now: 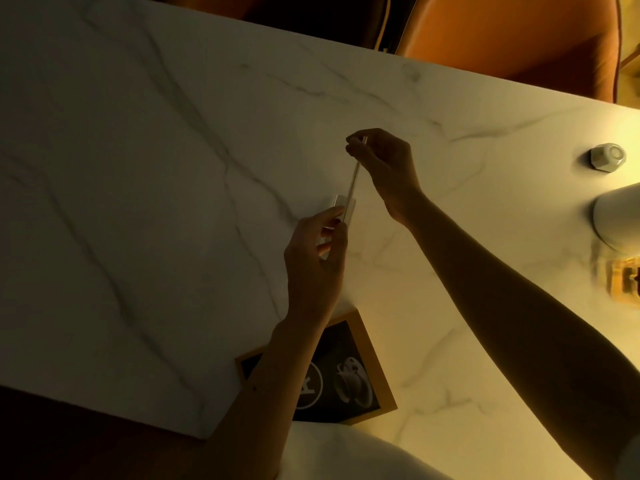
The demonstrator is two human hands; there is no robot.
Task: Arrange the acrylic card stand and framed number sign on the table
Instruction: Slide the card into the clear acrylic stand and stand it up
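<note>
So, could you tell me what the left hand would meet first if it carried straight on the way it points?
Probably the right hand pinching the clear acrylic card stand's far end; the left hand already grips its near end.

Two hands show, the left hand (317, 258) and the right hand (382, 164). There is one acrylic card stand (349, 199), one framed number sign (349, 379), one marble table (138, 168), two orange chairs (512, 32), one small faceted object (607, 157) and one white rounded base (620, 220).
</note>
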